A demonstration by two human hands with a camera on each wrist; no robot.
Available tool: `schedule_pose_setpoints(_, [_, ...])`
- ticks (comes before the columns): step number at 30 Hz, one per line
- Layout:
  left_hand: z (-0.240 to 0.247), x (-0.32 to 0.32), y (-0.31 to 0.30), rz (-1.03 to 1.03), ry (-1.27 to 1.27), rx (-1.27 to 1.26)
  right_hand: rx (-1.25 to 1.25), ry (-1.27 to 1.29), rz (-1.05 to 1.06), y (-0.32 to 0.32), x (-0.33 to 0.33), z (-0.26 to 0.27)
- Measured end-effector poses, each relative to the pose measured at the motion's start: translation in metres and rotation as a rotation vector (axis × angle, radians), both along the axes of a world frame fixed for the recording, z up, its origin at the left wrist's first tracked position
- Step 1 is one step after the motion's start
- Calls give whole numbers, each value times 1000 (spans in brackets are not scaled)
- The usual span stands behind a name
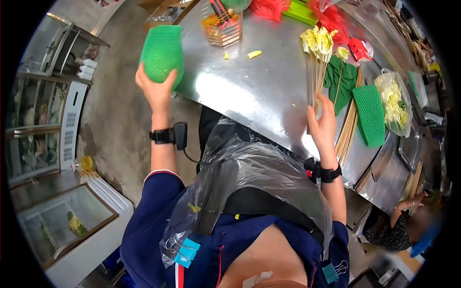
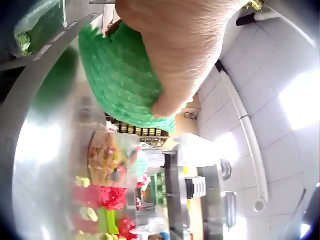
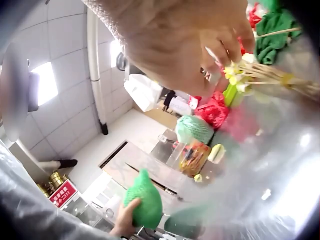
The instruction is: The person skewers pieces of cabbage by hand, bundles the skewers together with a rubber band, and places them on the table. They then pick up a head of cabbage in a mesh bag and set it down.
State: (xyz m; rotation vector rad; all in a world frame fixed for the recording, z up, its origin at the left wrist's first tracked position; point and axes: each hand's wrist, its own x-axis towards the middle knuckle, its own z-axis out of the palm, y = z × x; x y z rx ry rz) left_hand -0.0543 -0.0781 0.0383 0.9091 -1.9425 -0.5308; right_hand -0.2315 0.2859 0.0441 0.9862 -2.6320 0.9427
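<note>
My left hand (image 1: pixel 156 89) grips a green foam mesh sleeve (image 1: pixel 163 50) from below, beside the steel table's left edge. The sleeve bulges roundly, and what fills it is hidden. Thumb and fingers press into its sides in the left wrist view. Over the table, my right hand (image 1: pixel 324 125) has loosely bent fingers with nothing visible between them. It is close to thin wooden skewers that carry pale yellow cabbage leaves (image 1: pixel 318 42). A bundle of bare skewers (image 1: pixel 346 139) lies just right of that hand, beside a dark green cloth (image 1: pixel 343 79).
A second green mesh sleeve (image 1: pixel 369 115) and a clear bag of cabbage leaves (image 1: pixel 394 103) lie at the right of the steel table (image 1: pixel 230 91). A clear basket (image 1: pixel 224 36) with rubber bands and red-handled tools stands at the far left. Glass-fronted fridges (image 1: pixel 36 115) stand left.
</note>
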Motion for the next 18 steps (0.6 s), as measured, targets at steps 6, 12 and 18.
schedule_pose_setpoints(6, [-38,-37,4,17,-238,-402,107,-96,421,-107,-17,11])
schedule_pose_setpoints(12, [-67,-44,13,176,-225,-329,120,139,421,-207,-60,-57])
schedule_pose_setpoints(18, [-72,-40,8,148,-185,-287,244,-107,347,-231,-56,-47])
